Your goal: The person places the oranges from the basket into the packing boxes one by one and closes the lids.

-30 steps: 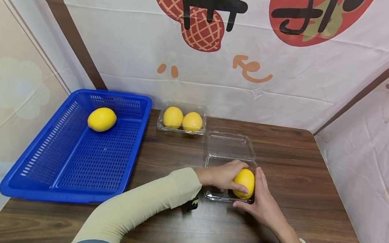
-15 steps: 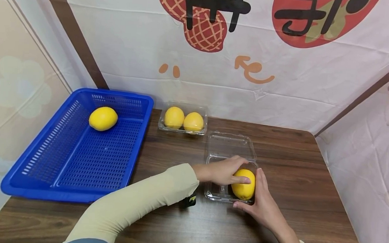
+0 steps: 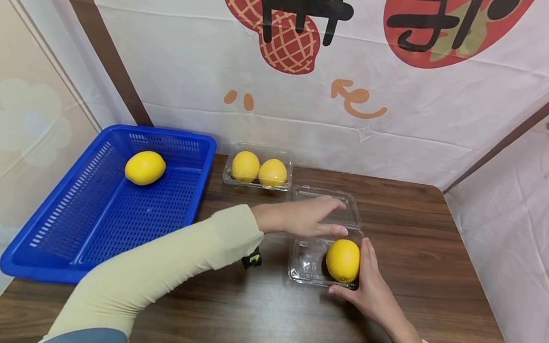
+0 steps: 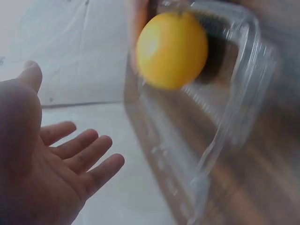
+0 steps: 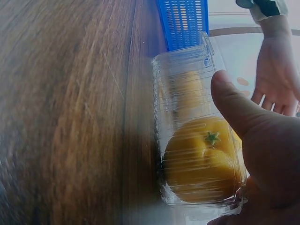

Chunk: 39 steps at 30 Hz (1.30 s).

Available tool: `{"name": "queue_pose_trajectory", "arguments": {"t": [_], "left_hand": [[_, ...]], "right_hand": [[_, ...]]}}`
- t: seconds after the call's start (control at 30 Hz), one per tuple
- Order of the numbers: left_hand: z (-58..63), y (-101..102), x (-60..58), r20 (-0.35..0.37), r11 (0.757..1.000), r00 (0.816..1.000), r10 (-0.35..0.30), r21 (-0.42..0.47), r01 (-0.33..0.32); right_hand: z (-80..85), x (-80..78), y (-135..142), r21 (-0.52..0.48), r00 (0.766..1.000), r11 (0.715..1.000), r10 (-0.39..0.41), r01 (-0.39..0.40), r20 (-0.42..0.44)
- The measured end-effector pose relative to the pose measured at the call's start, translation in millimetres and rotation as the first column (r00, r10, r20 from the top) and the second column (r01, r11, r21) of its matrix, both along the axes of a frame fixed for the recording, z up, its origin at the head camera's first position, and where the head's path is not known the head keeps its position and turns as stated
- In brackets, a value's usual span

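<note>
One yellow citrus fruit [image 3: 343, 260], seemingly a lemon, sits in the right half of an open clear plastic clamshell box [image 3: 303, 261]. The box's lid [image 3: 353, 214] lies folded back behind it. My right hand [image 3: 372, 285] holds the box at its near right corner, thumb along the front and fingers along the right side. Over the hinge and lid, my left hand [image 3: 302, 216] hovers with fingers spread and nothing in it. In the right wrist view a green star-shaped stem end shows on the fruit [image 5: 201, 161] through the clear wall.
A blue plastic basket [image 3: 185, 224] stands at the left with one yellow fruit [image 3: 145, 168] in it. By the back cloth, a closed clear box [image 3: 255, 185] contains two more fruits [image 3: 245, 166]. A printed cloth [image 3: 168, 57] walls the wooden table [image 3: 266, 321].
My left hand has let go of the fruit and moved up and left, away from it. The fruit stays in the box's right half; my right hand stays at the corner.
</note>
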<state>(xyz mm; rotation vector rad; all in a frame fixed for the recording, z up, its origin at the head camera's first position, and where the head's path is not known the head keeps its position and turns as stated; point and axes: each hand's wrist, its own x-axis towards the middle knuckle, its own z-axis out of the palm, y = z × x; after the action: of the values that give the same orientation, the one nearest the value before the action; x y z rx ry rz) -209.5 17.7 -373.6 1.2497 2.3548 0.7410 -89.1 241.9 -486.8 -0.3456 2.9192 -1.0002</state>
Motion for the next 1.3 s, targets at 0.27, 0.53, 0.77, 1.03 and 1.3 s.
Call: {"name": "queue_pose_trajectory", "arguments": {"t": [0.27, 0.53, 0.77, 1.03, 1.3], "left_hand": [[40.5, -33, -15.5, -0.092, 0.999, 0.994, 0.051, -0.004, -0.051], [62.8, -76, -29.2, -0.146, 0.993, 0.982, 0.116, 0.031, -0.113], [70.2, -115, -44.5, -0.135, 0.982, 0.973, 0.189, 0.037, -0.186], [65.6, -168, -62.9, -0.138, 0.932, 0.922, 0.362, 0.022, -0.363], [55.7, -206, -72.8, -0.174, 0.890, 0.877, 0.447, -0.009, -0.456]], "right_hand": [[-0.3, -0.9, 1, 0.012, 1.000, 1.000, -0.008, 0.007, 0.006], [-1.5, -0.7, 1, 0.020, 1.000, 1.000, -0.005, 0.006, -0.002], [-1.9, -0.7, 1, 0.017, 1.000, 1.000, -0.007, 0.007, -0.002], [-1.0, -1.2, 1, 0.020, 1.000, 1.000, -0.003, 0.003, 0.003], [0.5, -0.5, 1, 0.019, 1.000, 1.000, -0.010, 0.009, 0.012]]}}
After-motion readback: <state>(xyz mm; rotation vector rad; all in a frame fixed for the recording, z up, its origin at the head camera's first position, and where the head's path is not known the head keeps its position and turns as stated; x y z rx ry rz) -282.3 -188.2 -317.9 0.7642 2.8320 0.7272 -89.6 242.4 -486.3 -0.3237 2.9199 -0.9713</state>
